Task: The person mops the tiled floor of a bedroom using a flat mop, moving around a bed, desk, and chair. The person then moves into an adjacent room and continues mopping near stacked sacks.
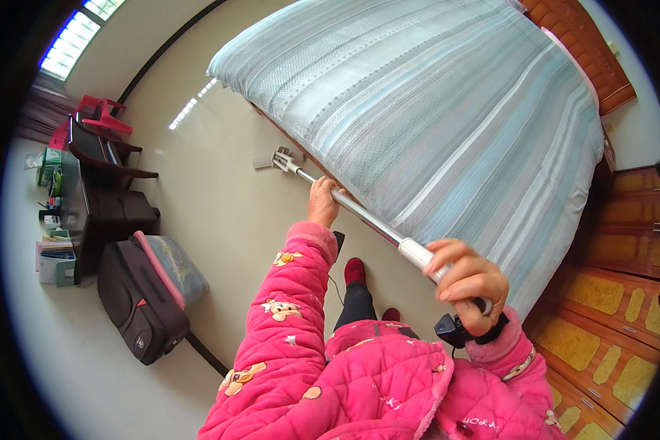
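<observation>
A mop with a silver pole (370,218) slants across the middle, from the bed's edge down toward my body. My left hand (323,202) is wrapped round the lower part of the pole. Higher up, my right hand (468,277) closes round the white grip (416,254) near the pole's end. The pale bracket (284,159) and light grey mop head (263,163) rest at the floor beside the bed's lower edge; the head's full shape is hard to make out. A dark strap and small black device (451,330) sit at my right wrist.
A bed with a striped grey-blue cover (433,132) fills the upper right. Wooden cabinets (609,293) stand at the right. On the left are a dark suitcase (136,297), a clear storage box (176,268), a dark desk (117,213), a chair (99,150) and a pink stool (104,116).
</observation>
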`<state>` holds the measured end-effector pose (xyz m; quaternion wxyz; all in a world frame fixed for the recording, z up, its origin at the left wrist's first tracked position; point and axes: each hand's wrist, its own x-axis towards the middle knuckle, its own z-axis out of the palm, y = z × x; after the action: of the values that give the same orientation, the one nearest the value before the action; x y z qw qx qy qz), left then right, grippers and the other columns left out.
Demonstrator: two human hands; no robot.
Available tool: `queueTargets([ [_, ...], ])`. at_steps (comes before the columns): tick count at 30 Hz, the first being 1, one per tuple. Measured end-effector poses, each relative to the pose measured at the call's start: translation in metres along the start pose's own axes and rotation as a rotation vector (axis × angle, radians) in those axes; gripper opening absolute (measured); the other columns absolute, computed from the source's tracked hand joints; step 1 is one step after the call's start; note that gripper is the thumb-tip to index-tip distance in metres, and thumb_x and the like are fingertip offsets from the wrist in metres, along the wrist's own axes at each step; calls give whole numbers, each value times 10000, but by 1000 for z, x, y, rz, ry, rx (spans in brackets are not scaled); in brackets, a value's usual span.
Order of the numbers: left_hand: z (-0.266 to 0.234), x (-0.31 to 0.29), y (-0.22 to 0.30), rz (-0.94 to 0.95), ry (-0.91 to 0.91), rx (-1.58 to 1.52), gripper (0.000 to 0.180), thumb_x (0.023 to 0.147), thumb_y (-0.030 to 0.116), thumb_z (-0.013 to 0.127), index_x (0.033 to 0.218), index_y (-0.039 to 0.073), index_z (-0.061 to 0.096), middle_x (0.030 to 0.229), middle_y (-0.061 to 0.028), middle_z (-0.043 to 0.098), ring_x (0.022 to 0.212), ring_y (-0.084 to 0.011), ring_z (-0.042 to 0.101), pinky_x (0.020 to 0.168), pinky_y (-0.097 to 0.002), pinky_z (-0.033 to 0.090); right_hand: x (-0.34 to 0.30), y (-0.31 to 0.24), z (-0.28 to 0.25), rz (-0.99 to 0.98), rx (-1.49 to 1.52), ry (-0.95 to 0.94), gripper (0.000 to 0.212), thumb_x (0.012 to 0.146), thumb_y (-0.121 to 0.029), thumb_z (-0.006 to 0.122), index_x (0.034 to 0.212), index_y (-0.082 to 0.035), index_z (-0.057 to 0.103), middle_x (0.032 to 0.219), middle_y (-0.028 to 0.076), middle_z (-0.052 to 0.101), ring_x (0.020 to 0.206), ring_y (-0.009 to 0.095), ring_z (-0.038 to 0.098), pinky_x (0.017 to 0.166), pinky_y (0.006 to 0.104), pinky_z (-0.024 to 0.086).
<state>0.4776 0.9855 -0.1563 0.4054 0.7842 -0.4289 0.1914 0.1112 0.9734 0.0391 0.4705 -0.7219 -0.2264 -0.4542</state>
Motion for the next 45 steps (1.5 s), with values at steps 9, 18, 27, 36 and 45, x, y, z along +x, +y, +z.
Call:
queueTargets([
  [9,18,-20,51,20,-182,53,287,699,235,740,864,60,584,934,-107,573,920,-310,544,785,-384,463,-15,-33,-49,97,135,8,180,623,92,474,749,15,576,504,64,464,458,222,466,531,355,449],
  [18,67,-159,180,-26,-335,78,227,686,117,674,896,81,596,998,-95,584,1015,-291,531,843,-374,463,-146,-148,-123,117,132,117,207,606,119,420,724,21,560,484,48,446,437,183,426,510,349,431],
  [27,48,-284,314,48,-487,75,202,709,140,674,889,83,601,967,-78,601,959,-286,557,805,-382,475,-231,-297,-153,174,85,220,182,661,102,412,730,10,553,474,34,447,431,157,419,512,335,436],
  [36,22,-364,398,105,-572,-35,197,680,68,649,869,69,591,954,-102,594,1006,-306,523,817,-406,473,-280,-407,-139,209,-6,428,153,655,55,396,678,-22,526,441,14,420,360,126,356,481,309,395],
  [45,10,-455,436,97,-561,-128,224,663,33,665,872,39,586,945,-136,586,999,-351,536,1011,-384,386,-330,-484,-107,260,-79,485,186,662,58,400,737,-33,544,446,8,409,378,124,375,488,305,380],
])
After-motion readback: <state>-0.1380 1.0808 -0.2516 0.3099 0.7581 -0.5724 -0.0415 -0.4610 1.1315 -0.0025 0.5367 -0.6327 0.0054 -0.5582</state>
